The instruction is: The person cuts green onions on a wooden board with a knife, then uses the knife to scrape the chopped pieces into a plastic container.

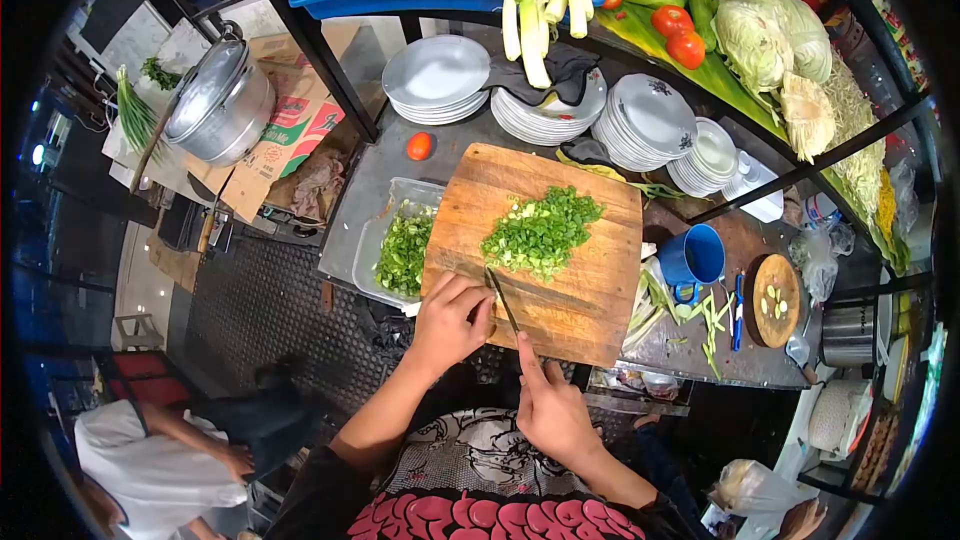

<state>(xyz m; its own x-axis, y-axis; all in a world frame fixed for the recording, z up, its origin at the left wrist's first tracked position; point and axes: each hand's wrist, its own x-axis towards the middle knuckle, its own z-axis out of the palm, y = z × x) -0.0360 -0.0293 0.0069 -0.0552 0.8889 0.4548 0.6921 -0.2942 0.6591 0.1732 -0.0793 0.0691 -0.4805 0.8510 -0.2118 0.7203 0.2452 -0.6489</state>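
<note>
Your right hand, fingers clamped on knife; left hand, fingers together, contents unclear. Likely chopping greens; next cut needs left clear.

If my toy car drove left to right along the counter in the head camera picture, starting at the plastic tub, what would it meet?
Plastic tub with chopped greens → wooden cutting board with a green pile → blue mug → slim blue thing → round wooden board.
</note>
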